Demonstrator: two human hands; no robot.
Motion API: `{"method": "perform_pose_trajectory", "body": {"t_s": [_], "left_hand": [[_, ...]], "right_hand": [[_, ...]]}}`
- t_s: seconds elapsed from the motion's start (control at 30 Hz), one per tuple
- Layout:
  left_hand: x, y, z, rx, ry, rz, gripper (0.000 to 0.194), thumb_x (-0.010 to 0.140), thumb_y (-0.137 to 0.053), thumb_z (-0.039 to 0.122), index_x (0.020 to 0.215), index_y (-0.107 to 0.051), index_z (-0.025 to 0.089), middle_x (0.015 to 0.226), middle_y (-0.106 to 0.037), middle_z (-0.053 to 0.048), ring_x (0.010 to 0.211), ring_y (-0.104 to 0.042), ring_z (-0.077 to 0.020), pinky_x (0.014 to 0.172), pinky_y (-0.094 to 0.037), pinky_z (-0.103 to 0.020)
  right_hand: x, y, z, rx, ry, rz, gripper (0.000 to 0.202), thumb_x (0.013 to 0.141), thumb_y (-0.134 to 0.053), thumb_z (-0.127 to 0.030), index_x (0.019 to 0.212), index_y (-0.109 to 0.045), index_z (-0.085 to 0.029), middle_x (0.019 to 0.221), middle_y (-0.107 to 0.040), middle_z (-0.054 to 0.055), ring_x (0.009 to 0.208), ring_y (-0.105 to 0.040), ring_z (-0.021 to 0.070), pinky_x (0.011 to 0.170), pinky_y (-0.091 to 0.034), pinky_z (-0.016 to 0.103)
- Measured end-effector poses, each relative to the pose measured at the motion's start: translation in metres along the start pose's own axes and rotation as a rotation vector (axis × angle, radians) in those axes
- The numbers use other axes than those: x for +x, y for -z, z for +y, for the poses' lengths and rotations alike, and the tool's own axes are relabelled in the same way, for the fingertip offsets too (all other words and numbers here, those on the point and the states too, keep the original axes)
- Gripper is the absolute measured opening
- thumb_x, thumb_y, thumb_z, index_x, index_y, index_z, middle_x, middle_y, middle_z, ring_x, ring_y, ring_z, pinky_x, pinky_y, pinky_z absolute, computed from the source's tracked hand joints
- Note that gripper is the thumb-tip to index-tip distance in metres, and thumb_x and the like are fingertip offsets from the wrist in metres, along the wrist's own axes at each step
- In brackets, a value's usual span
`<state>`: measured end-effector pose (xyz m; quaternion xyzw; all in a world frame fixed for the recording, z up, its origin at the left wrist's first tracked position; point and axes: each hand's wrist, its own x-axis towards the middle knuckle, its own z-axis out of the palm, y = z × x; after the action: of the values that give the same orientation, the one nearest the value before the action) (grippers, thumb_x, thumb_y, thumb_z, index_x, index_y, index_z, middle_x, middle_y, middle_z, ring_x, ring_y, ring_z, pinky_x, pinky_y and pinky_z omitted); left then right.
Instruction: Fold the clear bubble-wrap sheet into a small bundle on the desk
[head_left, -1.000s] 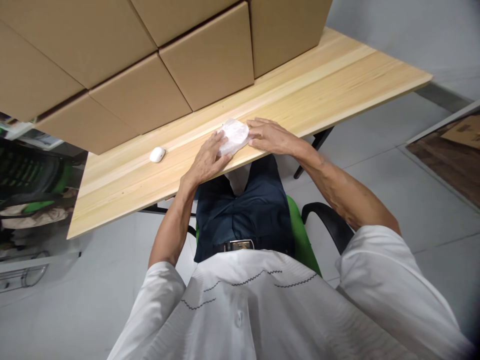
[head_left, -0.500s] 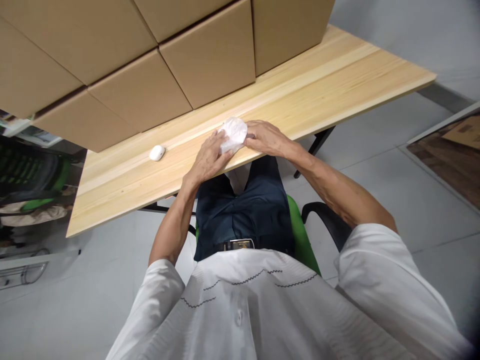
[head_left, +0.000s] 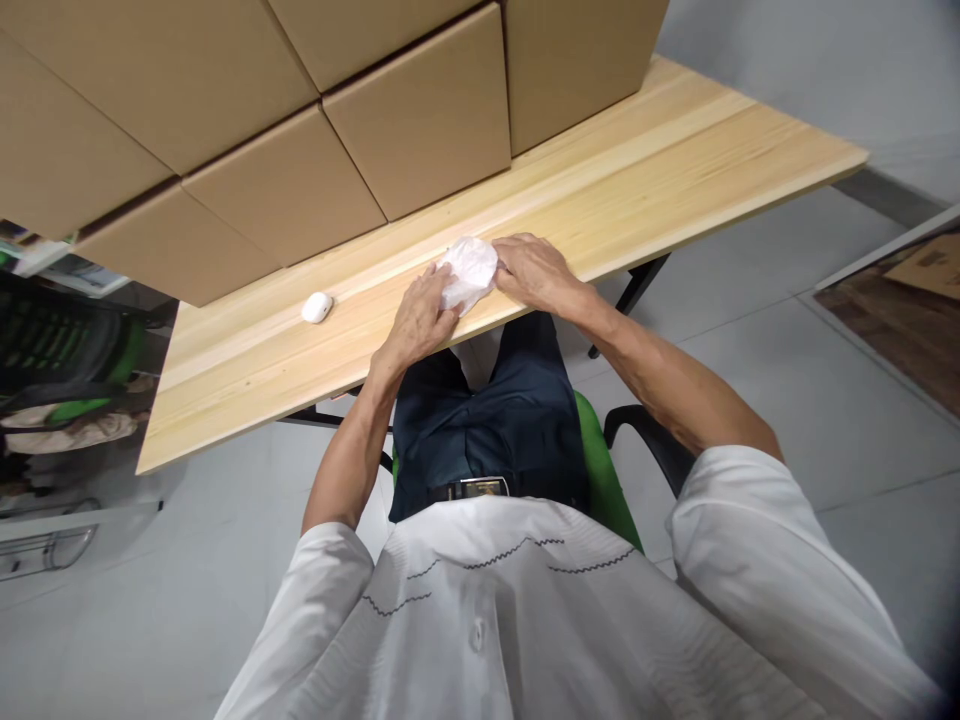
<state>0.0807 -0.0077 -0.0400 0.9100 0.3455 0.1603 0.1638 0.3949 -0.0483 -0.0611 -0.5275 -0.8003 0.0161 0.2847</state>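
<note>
A thin, crumpled white sheet (head_left: 472,262), tissue-like or filmy and rounded at its far side, lies near the table's front edge between my hands. I cannot make out its exact material. My left hand (head_left: 420,317) rests on its left side, fingers stretched out over the sheet and thumb apart. At the opposite edge, my right hand (head_left: 538,273) has its fingers bent and closed on the sheet's border; the fingertips are partly hidden. To the left of my left hand sits a small white rounded case (head_left: 317,307), like an earbud case, touched by neither hand.
Stacked brown cardboard boxes (head_left: 427,120) line the back of the light wooden table (head_left: 675,170). My lap and a green chair (head_left: 604,470) are under and before its front edge. Another chair (head_left: 67,350) stands at the far left.
The hands stay at the white sheet with barely any movement. My right hand's fingers have shifted slightly at its edge, and the view has moved a little.
</note>
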Motion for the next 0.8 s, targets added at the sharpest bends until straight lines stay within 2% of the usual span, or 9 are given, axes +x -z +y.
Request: {"method": "perform_pose_trajectory", "body": {"t_s": [0.07,0.13,0.23,0.3,0.37,0.47,0.63,0.8], "left_hand": [[0.001,-0.001,0.000,0.012,0.004,-0.007,0.108,0.118,-0.043,0.106,0.189,-0.062,0.028,0.207,-0.056,-0.024,0.203,-0.038,-0.0501,0.164,-0.030,-0.080],[0.000,-0.002,0.000,0.013,0.002,-0.013,0.108,0.119,-0.042,0.105,0.190,-0.061,0.026,0.206,-0.056,-0.026,0.202,-0.039,-0.0511,0.164,-0.030,-0.081],[0.000,-0.003,-0.001,0.005,0.004,-0.007,0.105,0.120,-0.044,0.102,0.192,-0.059,0.026,0.207,-0.055,-0.025,0.202,-0.038,-0.0512,0.164,-0.029,-0.082],[-0.001,-0.005,-0.002,0.006,0.008,0.003,0.104,0.121,-0.046,0.101,0.193,-0.058,0.027,0.207,-0.054,-0.025,0.203,-0.037,-0.0500,0.165,-0.029,-0.080],[-0.001,-0.006,-0.004,0.007,0.010,0.009,0.105,0.121,-0.046,0.101,0.194,-0.056,0.026,0.208,-0.054,-0.025,0.203,-0.037,-0.0492,0.165,-0.028,-0.079],[-0.001,-0.005,-0.006,-0.006,0.010,0.013,0.105,0.121,-0.049,0.100,0.194,-0.055,0.026,0.207,-0.055,-0.026,0.202,-0.039,-0.0500,0.166,-0.026,-0.081],[-0.002,-0.003,-0.005,0.008,0.023,-0.010,0.094,0.124,-0.053,0.087,0.194,-0.054,0.025,0.209,-0.053,-0.025,0.203,-0.037,-0.0489,0.166,-0.025,-0.080],[-0.001,-0.006,-0.007,0.020,0.017,-0.001,0.091,0.125,-0.054,0.082,0.196,-0.051,0.025,0.208,-0.053,-0.024,0.202,-0.039,-0.0490,0.165,-0.027,-0.082]], "right_hand": [[-0.003,0.003,-0.004,0.006,-0.120,0.015,0.050,0.125,-0.051,-0.041,0.149,-0.089,-0.020,0.144,-0.093,0.023,0.140,-0.081,0.0498,0.123,-0.067,0.068],[-0.011,0.008,-0.010,0.029,-0.181,0.048,0.057,0.127,-0.048,-0.048,0.162,-0.085,-0.021,0.156,-0.090,0.022,0.148,-0.077,0.0525,0.132,-0.062,0.074],[-0.032,0.014,-0.023,0.087,-0.137,0.173,0.068,0.130,-0.037,-0.052,0.175,-0.079,-0.025,0.164,-0.087,0.019,0.157,-0.071,0.0543,0.141,-0.053,0.083],[-0.046,0.016,-0.035,0.116,-0.041,0.213,0.066,0.132,-0.035,-0.051,0.164,-0.087,-0.028,0.153,-0.091,0.016,0.151,-0.075,0.0501,0.138,-0.058,0.081],[-0.055,0.017,-0.050,0.115,0.088,0.164,0.062,0.133,-0.036,-0.049,0.151,-0.093,-0.029,0.147,-0.093,0.014,0.146,-0.080,0.0455,0.133,-0.065,0.074],[-0.056,0.015,-0.070,0.075,0.207,0.065,0.062,0.134,-0.037,-0.045,0.146,-0.095,-0.025,0.149,-0.094,0.016,0.146,-0.083,0.0426,0.128,-0.070,0.067],[-0.054,0.006,-0.087,0.071,0.227,0.026,0.055,0.131,-0.048,-0.035,0.163,-0.090,-0.019,0.162,-0.090,0.021,0.156,-0.080,0.0436,0.134,-0.070,0.069],[-0.062,-0.005,-0.092,0.111,0.181,0.002,0.062,0.127,-0.054,-0.028,0.183,-0.075,-0.013,0.182,-0.079,0.026,0.177,-0.068,0.0447,0.149,-0.058,0.074]]}}
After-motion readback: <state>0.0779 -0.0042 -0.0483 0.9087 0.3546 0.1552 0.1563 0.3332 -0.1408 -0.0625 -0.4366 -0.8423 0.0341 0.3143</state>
